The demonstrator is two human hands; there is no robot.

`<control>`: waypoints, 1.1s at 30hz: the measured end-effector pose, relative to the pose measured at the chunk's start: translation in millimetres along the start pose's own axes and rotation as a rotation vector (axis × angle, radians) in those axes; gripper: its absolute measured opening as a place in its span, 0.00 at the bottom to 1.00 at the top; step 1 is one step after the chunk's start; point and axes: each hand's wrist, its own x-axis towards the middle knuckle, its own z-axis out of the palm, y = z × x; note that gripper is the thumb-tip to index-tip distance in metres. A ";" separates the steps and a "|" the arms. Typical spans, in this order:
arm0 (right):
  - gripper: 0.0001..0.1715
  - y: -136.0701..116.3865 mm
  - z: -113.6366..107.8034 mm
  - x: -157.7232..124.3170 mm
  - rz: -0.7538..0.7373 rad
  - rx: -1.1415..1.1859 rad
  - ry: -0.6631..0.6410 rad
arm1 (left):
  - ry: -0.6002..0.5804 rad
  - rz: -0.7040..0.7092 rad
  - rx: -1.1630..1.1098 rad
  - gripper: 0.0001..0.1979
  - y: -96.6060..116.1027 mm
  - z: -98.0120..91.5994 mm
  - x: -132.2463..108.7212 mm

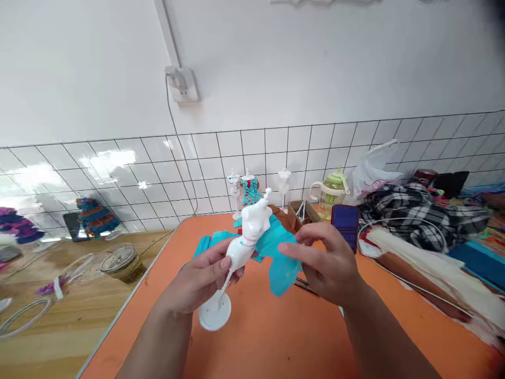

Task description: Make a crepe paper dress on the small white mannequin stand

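Note:
My left hand (201,276) is wrapped round the hips of a small white dress-form mannequin (254,223). The mannequin is raised and tilted, its neck leaning to the upper right, and its round base (215,311) hangs at the lower left. Thin reddish lines cross its waist. To its right, my right hand (331,263) hovers with fingers apart and curled, with nothing visible in them. Turquoise cloth (282,268) lies behind the mannequin and just left of those fingers; whether they touch it I cannot tell.
Several little mannequins stand by the tiled wall, one dressed in turquoise (251,190). A drinking bottle (333,192), an open box (314,215) and a phone (345,226) are at the back right. Folded fabrics (410,252) fill the right side. A lidded tub (123,261) stands left on the wooden surface.

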 end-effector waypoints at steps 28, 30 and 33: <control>0.10 -16.9 3.6 6.4 -0.183 0.110 0.034 | -0.038 0.021 -0.057 0.15 16.3 -9.8 -14.5; 0.10 -17.6 1.2 5.9 -0.145 0.154 -0.018 | -0.027 0.012 -0.016 0.16 15.7 -10.3 -14.2; 0.11 -16.8 -1.9 4.6 -0.062 0.204 -0.047 | -0.003 -0.006 0.049 0.17 14.8 -10.1 -13.3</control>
